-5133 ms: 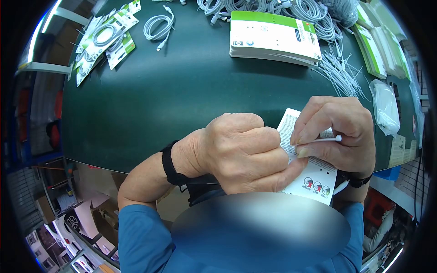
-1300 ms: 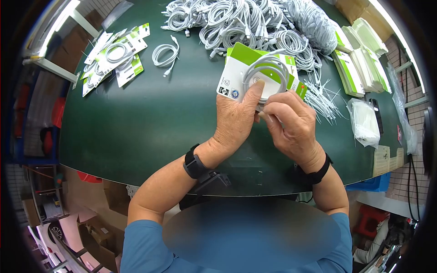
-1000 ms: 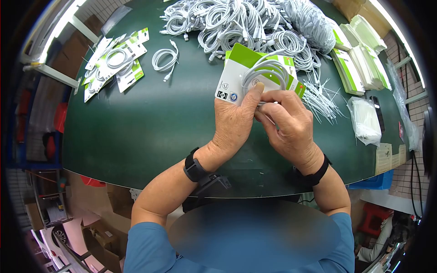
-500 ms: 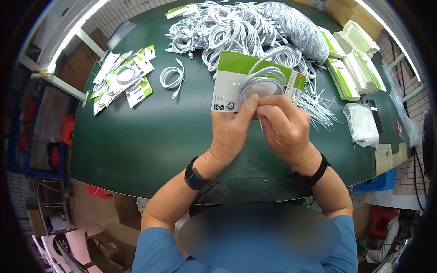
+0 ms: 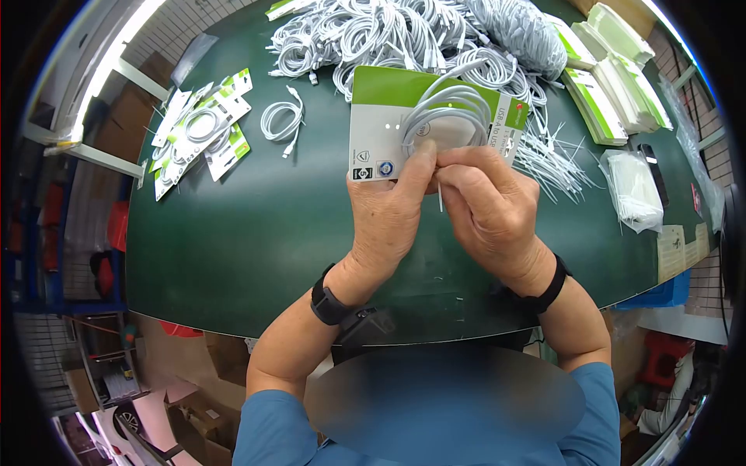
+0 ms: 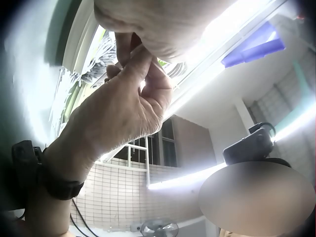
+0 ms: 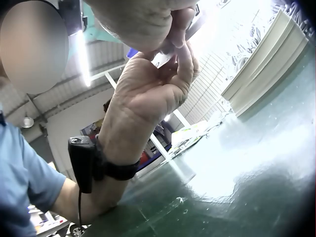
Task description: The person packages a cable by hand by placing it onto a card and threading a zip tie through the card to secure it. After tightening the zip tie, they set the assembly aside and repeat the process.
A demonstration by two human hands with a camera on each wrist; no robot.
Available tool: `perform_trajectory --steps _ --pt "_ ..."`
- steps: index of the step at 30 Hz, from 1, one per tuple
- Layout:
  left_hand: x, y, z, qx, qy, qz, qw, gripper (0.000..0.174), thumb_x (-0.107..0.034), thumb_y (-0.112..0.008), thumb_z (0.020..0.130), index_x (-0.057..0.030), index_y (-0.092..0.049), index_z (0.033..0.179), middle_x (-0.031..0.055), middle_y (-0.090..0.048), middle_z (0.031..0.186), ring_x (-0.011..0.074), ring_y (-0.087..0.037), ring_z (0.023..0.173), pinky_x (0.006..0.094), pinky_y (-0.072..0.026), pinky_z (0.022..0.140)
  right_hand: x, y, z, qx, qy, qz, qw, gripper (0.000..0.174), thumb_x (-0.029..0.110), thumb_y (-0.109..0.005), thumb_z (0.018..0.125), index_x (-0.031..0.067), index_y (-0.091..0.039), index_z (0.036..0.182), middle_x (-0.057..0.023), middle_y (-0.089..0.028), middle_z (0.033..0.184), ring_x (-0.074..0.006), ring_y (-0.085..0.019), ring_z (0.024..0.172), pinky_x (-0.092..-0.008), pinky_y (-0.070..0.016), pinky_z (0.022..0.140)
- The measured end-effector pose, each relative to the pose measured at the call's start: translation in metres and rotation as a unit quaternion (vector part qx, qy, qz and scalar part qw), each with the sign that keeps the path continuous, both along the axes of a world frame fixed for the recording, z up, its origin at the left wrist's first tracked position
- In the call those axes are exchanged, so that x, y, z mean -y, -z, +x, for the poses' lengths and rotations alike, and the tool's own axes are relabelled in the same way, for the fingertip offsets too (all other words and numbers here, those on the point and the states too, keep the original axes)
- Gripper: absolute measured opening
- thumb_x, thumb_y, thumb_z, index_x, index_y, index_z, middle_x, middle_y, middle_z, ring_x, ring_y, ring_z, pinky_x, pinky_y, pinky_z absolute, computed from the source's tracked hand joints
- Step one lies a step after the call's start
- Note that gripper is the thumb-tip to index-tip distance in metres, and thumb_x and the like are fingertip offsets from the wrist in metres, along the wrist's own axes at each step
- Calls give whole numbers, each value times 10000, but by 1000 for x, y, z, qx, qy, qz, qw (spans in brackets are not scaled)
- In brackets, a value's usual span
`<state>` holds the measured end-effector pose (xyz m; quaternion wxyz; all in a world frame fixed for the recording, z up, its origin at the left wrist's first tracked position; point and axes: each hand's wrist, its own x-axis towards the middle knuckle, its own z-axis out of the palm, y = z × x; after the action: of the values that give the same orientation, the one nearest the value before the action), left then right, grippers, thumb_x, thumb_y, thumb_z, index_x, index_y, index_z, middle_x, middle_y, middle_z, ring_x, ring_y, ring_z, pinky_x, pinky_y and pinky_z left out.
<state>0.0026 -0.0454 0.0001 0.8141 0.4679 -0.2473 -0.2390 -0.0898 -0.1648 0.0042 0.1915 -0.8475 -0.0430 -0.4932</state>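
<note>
My left hand (image 5: pixel 388 206) grips a white and green retail card (image 5: pixel 373 116) from below, its thumb on the front. On the card's front lies a coiled light grey cable (image 5: pixel 466 101), pressed near its lower edge by that thumb. Against the bottom of the coil, my right hand (image 5: pixel 497 213) pinches a thin white cable tie (image 5: pixel 440 198) between thumb and forefinger, and the tie's tail hangs below the fingertips. In the left wrist view the right hand (image 6: pixel 118 106) meets the left at the fingertips. The right wrist view shows the left hand (image 7: pixel 153 94) from below.
A large heap of coiled cables (image 5: pixel 388 35) lies behind the card. Loose cable ties (image 5: pixel 556 167), a bag of ties (image 5: pixel 633 190) and card stacks (image 5: pixel 598 105) are at right. Several carded cables (image 5: pixel 202 128) and one single coil (image 5: pixel 282 120) sit at left on the green table (image 5: pixel 272 233).
Five seconds ago both hands worked a tie at a card's printed back, low down. Since then the card faces front with the coil on it. Lately it has tilted upright, and the tie's tail shows.
</note>
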Motion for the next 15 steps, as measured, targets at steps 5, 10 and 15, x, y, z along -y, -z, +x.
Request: perform_trajectory --steps 5,10,15 --pt "4 5 1 21 -18 3 1000 400 -61 -676 1050 -45 -526 1421 95 -664 1256 162 -705 1040 280 -603 784 1 1 -2 -10 5 -1 1000 165 -16 -791 789 49 -701 910 -60 -731 995 -227 -732 683 -339 -571 557" --pt "6 1 0 30 -50 -21 998 301 -79 -722 1025 -2 -624 1299 79 -722 1146 131 -711 960 274 -606 754 -6 -1 -9 -14 -2 7 1000 180 -70 -778 780 6 -711 929 -104 -678 1037 -207 -735 709 -323 -599 592" --pt "6 -7 -1 7 -53 -42 998 270 -90 -746 1014 15 -668 1251 80 -744 1113 116 -712 927 276 -612 753 -6 -2 -8 5 -41 -8 999 180 -106 -767 775 -30 -692 920 -118 -643 1037 -221 -732 755 -322 -612 622"
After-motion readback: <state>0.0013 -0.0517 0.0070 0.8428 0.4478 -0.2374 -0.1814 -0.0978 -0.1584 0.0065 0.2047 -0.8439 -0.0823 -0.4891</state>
